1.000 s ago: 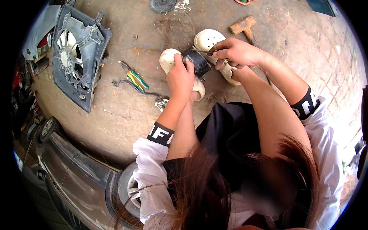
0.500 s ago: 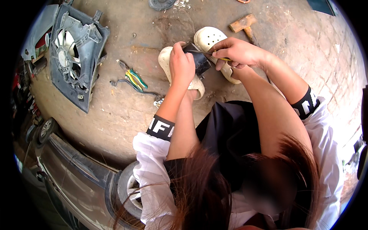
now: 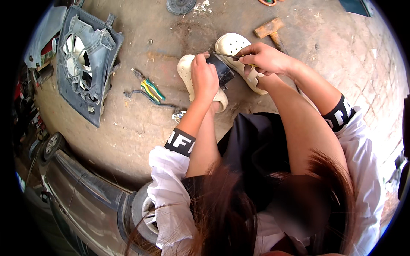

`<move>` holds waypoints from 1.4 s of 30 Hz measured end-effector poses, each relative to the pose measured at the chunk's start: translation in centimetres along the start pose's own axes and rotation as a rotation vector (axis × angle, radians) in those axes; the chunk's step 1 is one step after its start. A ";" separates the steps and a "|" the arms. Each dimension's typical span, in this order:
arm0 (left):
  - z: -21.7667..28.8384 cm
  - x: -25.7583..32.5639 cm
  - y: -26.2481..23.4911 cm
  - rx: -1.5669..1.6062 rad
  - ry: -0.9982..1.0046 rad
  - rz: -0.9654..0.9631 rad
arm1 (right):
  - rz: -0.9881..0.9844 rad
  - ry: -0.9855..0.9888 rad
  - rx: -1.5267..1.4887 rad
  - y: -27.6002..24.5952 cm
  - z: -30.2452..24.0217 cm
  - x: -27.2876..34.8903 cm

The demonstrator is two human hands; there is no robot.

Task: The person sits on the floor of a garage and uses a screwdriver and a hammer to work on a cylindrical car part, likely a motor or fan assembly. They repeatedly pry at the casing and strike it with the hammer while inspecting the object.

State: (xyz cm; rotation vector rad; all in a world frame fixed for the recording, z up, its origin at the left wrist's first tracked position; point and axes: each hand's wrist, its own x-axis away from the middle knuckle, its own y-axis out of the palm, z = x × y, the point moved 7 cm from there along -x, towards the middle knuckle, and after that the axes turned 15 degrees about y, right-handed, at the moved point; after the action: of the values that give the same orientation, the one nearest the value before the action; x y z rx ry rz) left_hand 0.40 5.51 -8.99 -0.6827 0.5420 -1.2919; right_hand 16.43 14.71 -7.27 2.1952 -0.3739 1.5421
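Observation:
Between my feet is a black cylindrical part (image 3: 221, 72), like a small electric motor, with a short metal shaft at its near end. My left hand (image 3: 204, 77) is closed around its left side, fingers at the far end. A screwdriver (image 3: 226, 55) with a thin metal shank and a bit of yellow handle showing is gripped in my right hand (image 3: 263, 59). Its tip points left, at the far end of the black part; whether it touches is too small to tell. My fingers hide most of the handle.
Pliers with green-yellow handles (image 3: 152, 91) and a dark cable (image 3: 143, 93) lie left of my feet. A hammer (image 3: 272, 30) rests beyond my right shoe (image 3: 231, 44). A radiator fan assembly (image 3: 79, 64) stands far left, a car (image 3: 85, 187) at lower left, a round dark disc (image 3: 181, 5) ahead.
The black part has turned and shows more of its side. My left hand has lowered slightly, and the screwdriver now lies across the part's far end with more of its shank visible.

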 end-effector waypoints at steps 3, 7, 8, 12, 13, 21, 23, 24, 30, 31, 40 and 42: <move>-0.1 -0.2 0.0 0.003 -0.011 0.008 | -0.011 0.036 -0.204 1.0 0.9 -0.6; -0.1 -0.1 0.1 0.019 0.005 0.004 | 0.170 -0.035 -0.206 1.8 0.6 0.5; -0.2 0.0 0.1 0.014 0.004 0.001 | 0.231 -0.092 -0.168 1.6 0.3 0.4; -0.4 0.0 0.0 -0.018 -0.014 -0.010 | 0.311 -0.202 -0.114 0.9 -1.1 1.4; -0.3 -0.1 0.0 -0.024 -0.019 -0.009 | 0.271 -0.170 -0.079 0.9 -0.8 1.1; -0.2 -0.2 0.0 -0.020 -0.004 -0.010 | -0.061 0.047 -0.280 0.6 0.8 -0.1; -0.1 -0.3 -0.1 -0.023 -0.001 -0.011 | -0.072 0.041 -0.213 0.1 0.5 -0.4; 0.0 -0.3 -0.1 -0.027 -0.001 -0.015 | -0.077 0.038 -0.179 -0.2 0.3 -0.6; 0.1 -0.7 -0.2 -0.072 0.011 -0.036 | -0.160 0.083 -0.042 -2.3 -1.6 -1.6; 0.5 -0.9 -0.6 -0.091 0.011 -0.040 | -0.180 0.094 -0.033 -2.3 -1.8 -1.8; 15.4 -2.2 1.7 -0.194 0.829 -0.008 | -0.245 0.033 -0.138 -3.1 -1.7 -4.3; 15.5 -2.4 2.8 -0.265 0.843 0.007 | -0.360 0.049 -0.072 -2.9 -2.2 -4.4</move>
State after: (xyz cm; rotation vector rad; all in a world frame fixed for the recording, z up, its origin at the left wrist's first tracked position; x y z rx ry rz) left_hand 12.79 10.62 -0.34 -0.3158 1.4156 -1.4915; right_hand 14.40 18.21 -11.32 2.0304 -0.0147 1.3586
